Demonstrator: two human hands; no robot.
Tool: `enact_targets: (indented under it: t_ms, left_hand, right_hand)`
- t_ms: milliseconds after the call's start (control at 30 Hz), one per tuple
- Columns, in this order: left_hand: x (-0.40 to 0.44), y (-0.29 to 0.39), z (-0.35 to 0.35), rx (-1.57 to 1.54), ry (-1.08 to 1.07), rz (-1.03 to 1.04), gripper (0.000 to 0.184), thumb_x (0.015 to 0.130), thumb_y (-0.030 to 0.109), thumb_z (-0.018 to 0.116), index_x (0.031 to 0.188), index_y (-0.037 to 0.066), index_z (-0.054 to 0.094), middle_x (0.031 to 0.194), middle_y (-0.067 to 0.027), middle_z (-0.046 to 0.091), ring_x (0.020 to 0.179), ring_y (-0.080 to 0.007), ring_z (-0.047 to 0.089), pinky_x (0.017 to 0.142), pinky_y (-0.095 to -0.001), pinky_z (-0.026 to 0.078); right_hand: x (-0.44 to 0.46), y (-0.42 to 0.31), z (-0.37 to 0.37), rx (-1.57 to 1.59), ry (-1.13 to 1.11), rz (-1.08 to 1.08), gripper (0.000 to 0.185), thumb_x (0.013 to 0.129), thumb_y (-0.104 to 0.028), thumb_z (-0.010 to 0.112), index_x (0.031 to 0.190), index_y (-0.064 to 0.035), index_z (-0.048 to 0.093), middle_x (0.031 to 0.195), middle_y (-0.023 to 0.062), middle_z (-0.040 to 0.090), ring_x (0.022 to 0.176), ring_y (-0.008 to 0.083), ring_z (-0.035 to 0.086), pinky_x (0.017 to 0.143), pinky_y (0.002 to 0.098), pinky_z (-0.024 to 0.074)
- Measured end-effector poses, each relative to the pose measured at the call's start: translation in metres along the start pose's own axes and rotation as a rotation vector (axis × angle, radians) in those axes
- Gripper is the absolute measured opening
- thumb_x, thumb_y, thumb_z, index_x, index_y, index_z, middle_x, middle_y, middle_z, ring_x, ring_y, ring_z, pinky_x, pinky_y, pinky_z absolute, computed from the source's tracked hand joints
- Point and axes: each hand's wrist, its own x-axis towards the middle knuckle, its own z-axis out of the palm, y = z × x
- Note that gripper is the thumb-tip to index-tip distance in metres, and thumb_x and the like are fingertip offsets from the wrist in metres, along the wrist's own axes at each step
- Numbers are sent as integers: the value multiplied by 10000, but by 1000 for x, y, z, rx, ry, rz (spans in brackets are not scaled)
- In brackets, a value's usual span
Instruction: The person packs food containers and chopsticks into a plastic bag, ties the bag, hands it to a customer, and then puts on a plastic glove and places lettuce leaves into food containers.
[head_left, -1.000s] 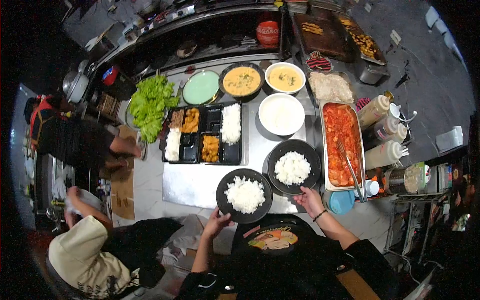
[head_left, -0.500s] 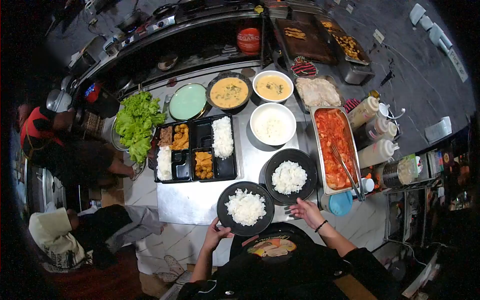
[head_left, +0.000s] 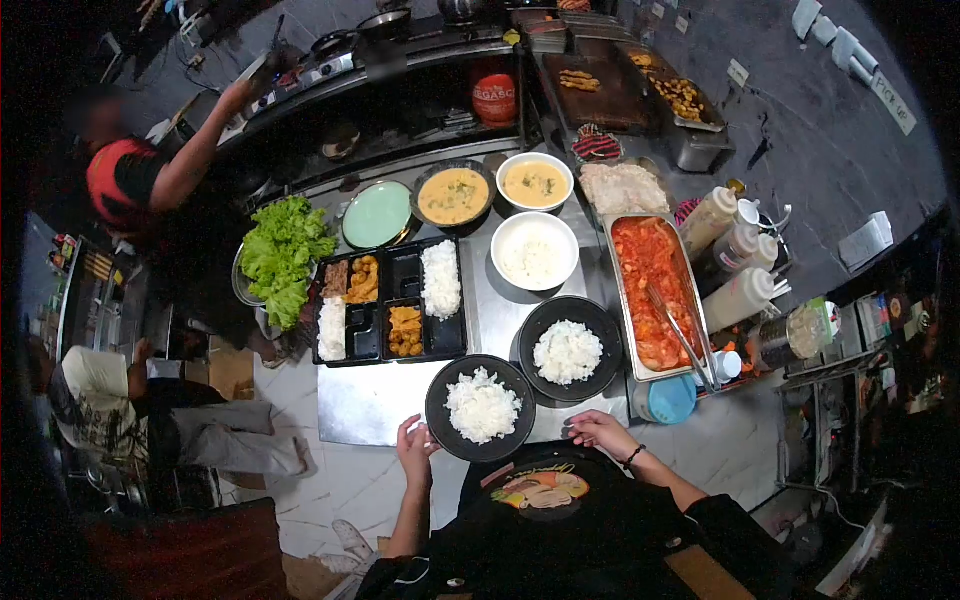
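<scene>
A black plate (head_left: 445,433) with a mound of white rice (head_left: 484,405) lies at the counter's front edge. My left hand (head_left: 416,450) is at its left rim, fingers apart; whether they touch the rim is hard to tell. Behind it to the right, a second black plate (head_left: 606,378) bears another rice mound (head_left: 568,352). Below that plate, my right hand (head_left: 602,434) reaches over the edge, holding nothing, fingers stretched leftward. Two black compartment trays (head_left: 405,270) with rice and fried pieces stand further left.
Behind the plates stand a white bowl (head_left: 535,253), two bowls of orange soup (head_left: 453,195) and a green plate (head_left: 376,215). Lettuce (head_left: 287,250) is at left. Right are a pan of red food (head_left: 645,285) with tongs (head_left: 680,335) and squeeze bottles (head_left: 738,298). Two other people are left.
My left hand has loosened from the front plate's rim, its fingers now pointing up beside it. My right hand has dropped slightly toward the counter edge. The person in red has raised an arm.
</scene>
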Motion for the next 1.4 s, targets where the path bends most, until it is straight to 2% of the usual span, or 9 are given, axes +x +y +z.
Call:
enact_targets:
  t_ms: [200,300,433,533,867,933,1100,1267,1400]
  left_hand:
    - [-9,-19,-31,64,74,-44,205,868,187,547,1010,40,539,736,-79,611,600,-142,580,503,-249,483]
    - [-19,-46,-58,238,-253,-259,172,859,223,564,855,53,588,650,-77,606,567,-140,580,469,-243,447]
    - [-68,-59,-43,630,-450,-392,181,846,204,556,780,39,588,602,-16,556,554,-113,530,510,-272,422]
    - [-77,-155,-96,650,-555,-138,175,827,213,585,776,46,574,738,-29,597,602,-105,510,565,-269,409]
    - [-75,-200,-135,1043,-521,-299,189,836,234,571,963,96,545,905,-80,568,694,-199,537,692,-384,424]
    - [-61,-199,-129,1052,-511,-281,211,838,238,568,1000,106,540,938,-90,563,713,-217,542,718,-406,427]
    - [-34,-202,-109,986,-517,-143,280,842,249,561,1093,131,525,1022,-116,548,759,-264,555,781,-464,435]
    - [-33,-216,-109,903,-730,112,358,846,259,554,1186,156,511,1105,-142,534,806,-311,569,845,-521,442]
    - [-22,-229,-124,924,-653,-220,263,832,237,576,1061,117,527,974,-106,563,730,-239,557,730,-433,433]
  right_hand:
    - [7,2,-14,-383,-215,-173,315,884,-231,534,1138,-45,535,996,48,625,842,110,585,730,239,461]
    - [-7,-8,-3,-689,-489,-320,478,927,-379,429,1270,-46,438,1246,96,489,1166,192,432,1010,308,302]
    - [7,28,-31,-680,-621,-374,482,958,-372,325,1343,-82,346,1346,96,400,1241,190,359,1037,295,263]
    - [-25,48,-49,-696,-509,-367,463,961,-339,332,1351,-91,331,1356,100,386,1243,199,360,1043,300,255]
    - [-14,91,-103,-606,-318,-635,359,917,-263,490,1244,-114,497,1229,37,532,1141,151,474,978,290,354]
    - [-42,69,-94,-617,-222,-326,365,923,-289,478,1241,-111,503,1226,44,531,1125,151,483,963,287,365]
    - [-56,73,-90,-296,-317,-251,341,929,-220,472,1227,-57,507,1214,77,526,1136,155,463,965,282,345]
    - [-62,69,-78,-496,-240,-266,337,924,-213,484,1223,-60,513,1206,69,530,1120,154,473,948,280,366]
    - [-58,84,-68,-473,-185,-403,343,888,-261,548,1196,-109,542,1176,34,567,1079,150,516,930,292,396]
